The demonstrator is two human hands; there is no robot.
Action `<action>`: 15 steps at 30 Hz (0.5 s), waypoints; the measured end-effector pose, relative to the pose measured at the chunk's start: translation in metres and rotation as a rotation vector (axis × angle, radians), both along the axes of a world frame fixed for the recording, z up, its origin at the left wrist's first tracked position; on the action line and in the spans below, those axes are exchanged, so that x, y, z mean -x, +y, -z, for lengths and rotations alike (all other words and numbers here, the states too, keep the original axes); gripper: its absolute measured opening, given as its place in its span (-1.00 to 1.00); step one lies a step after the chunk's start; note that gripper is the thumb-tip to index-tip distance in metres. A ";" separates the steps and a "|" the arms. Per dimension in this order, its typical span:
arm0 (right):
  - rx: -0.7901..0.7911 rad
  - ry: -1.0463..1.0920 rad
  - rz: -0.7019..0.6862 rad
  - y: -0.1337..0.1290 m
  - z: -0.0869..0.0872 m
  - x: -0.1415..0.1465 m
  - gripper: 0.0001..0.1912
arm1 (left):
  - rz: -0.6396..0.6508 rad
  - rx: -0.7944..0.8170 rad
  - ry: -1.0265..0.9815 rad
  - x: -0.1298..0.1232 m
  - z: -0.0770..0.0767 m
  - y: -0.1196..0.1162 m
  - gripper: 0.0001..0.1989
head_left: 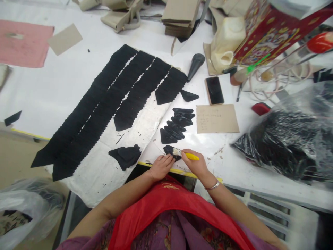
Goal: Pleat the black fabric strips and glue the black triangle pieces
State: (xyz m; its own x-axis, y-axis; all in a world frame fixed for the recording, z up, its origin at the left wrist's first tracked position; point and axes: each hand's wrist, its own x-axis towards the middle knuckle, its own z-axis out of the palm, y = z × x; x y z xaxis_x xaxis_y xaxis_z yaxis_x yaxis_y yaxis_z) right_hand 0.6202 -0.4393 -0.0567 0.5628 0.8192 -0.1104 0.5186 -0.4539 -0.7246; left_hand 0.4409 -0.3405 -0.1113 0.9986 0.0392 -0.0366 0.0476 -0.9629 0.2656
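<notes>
My right hand [195, 163] is closed round a brush with a yellow handle [191, 156]. Its pale bristles [177, 151] rest on a small black pointed piece [168, 149] at the table's front edge. The fingers of my left hand [162, 167] lie stretched out over the near side of that piece, holding it down. Just beyond, several similar black pieces [177, 125] lie overlapped in a row, with a shiny surface. To the left of my left hand sits a loose pile of black pieces [125, 156] on a white sheet [104, 163].
Long rows of overlapped black pieces [85, 111] cover the left. A card with writing [217, 118], a phone [214, 90] and a black cone-shaped object [195, 66] lie beyond my hands. At right are a plastic bag of black material [291, 139] and a red box [273, 34].
</notes>
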 end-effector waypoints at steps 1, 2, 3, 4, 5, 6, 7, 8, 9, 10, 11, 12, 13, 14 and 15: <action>0.026 -0.043 -0.002 -0.008 -0.004 -0.006 -0.80 | -0.007 0.001 -0.008 0.001 0.001 0.000 -0.58; 0.044 -0.077 -0.004 -0.014 -0.009 -0.011 -0.81 | -0.014 0.002 -0.016 0.002 0.002 -0.001 -0.58; 0.050 -0.097 -0.006 -0.017 -0.012 -0.012 -0.81 | -0.023 0.002 -0.023 0.003 0.003 -0.002 -0.58; 0.038 -0.102 -0.006 -0.016 -0.015 -0.011 -0.81 | -0.031 0.000 -0.030 0.003 0.003 -0.002 -0.58; 0.012 -0.090 -0.006 -0.012 -0.016 -0.007 -0.81 | -0.039 -0.004 -0.033 0.004 0.003 -0.003 -0.58; -0.023 -0.066 -0.011 -0.005 -0.015 -0.001 -0.80 | -0.046 -0.008 -0.033 0.005 0.003 -0.003 -0.58; -0.062 -0.037 -0.019 0.004 -0.012 0.007 -0.79 | -0.046 -0.011 -0.027 0.005 0.002 -0.003 -0.58; -0.090 -0.007 -0.032 0.014 -0.009 0.015 -0.79 | -0.041 -0.014 -0.017 0.005 0.001 -0.003 -0.59; -0.107 0.017 -0.054 0.022 -0.005 0.022 -0.78 | -0.031 -0.016 -0.004 0.006 0.000 -0.003 -0.60; -0.111 0.030 -0.066 0.028 0.000 0.026 -0.78 | -0.021 -0.019 0.007 0.006 -0.001 -0.003 -0.61; -0.103 0.035 -0.074 0.031 0.003 0.028 -0.78 | -0.017 -0.022 0.014 0.006 -0.001 -0.003 -0.61; -0.092 0.030 -0.069 0.028 0.006 0.026 -0.79 | -0.018 -0.025 0.014 0.006 -0.001 -0.003 -0.61; -0.073 0.020 -0.055 0.022 0.007 0.022 -0.80 | -0.026 -0.029 0.006 0.006 -0.001 -0.003 -0.60; -0.052 0.005 -0.031 0.012 0.007 0.015 -0.80 | -0.038 -0.031 -0.006 0.007 0.000 -0.003 -0.58; -0.032 -0.015 0.003 0.000 0.005 0.007 -0.80 | -0.047 -0.031 -0.019 0.007 0.001 -0.003 -0.57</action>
